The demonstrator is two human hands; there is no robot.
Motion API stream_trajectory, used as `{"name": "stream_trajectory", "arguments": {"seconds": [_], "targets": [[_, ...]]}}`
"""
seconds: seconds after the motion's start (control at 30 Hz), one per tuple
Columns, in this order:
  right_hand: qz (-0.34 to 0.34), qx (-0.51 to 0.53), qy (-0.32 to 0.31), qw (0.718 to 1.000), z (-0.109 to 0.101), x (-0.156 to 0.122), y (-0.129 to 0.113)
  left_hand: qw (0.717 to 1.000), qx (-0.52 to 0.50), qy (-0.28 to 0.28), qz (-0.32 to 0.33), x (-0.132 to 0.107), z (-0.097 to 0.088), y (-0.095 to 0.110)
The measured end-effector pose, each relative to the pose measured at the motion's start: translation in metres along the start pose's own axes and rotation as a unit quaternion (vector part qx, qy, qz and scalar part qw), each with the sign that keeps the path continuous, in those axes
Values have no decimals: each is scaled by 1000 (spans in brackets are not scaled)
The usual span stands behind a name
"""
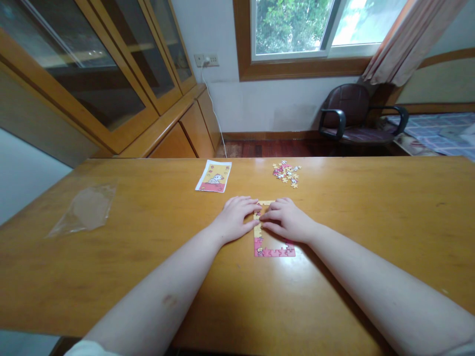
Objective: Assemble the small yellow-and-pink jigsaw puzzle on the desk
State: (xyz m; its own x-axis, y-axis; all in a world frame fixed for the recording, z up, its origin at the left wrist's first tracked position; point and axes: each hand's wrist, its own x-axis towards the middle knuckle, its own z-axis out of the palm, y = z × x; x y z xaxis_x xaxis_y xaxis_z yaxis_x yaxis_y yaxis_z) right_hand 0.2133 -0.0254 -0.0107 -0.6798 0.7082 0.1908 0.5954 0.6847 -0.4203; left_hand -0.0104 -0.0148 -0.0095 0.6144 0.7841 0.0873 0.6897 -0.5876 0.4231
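A jigsaw puzzle border (274, 252) lies flat on the table, yellow at the top and pink at the bottom, with bare wood inside it. My left hand (236, 217) rests at its left side, fingers stretched out and thumb apart, fingertips touching the yellow edge pieces. From the right, my right hand (287, 220) reaches across the border with bent fingers. Its index finger and thumb close in on a puzzle piece (257, 216) at the left edge, which the fingertips partly cover. The border's right side is mostly hidden under that hand.
Loose puzzle pieces (286, 173) lie heaped beyond my right hand. A picture card (214, 176) showing a white cartoon animal lies at the back left. A clear plastic bag (87, 207) is at far left. Past the wooden table (371, 198) stand a chair (347, 113) and a glass-door cabinet (148, 99).
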Motion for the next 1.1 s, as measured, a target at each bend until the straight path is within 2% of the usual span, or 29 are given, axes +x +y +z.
{"name": "stream_trajectory", "arguments": {"seconds": [0.27,0.5,1.1], "targets": [[-7,-7,-1,1000,1,0,1,1000,-3,5,2,0,-1,1],[-4,-4,1,1000,-2,0,-1,999,4,40,7,0,-2,0],[-3,-7,-14,1000,0,-1,-1,999,7,49,-4,0,2,-5]]}}
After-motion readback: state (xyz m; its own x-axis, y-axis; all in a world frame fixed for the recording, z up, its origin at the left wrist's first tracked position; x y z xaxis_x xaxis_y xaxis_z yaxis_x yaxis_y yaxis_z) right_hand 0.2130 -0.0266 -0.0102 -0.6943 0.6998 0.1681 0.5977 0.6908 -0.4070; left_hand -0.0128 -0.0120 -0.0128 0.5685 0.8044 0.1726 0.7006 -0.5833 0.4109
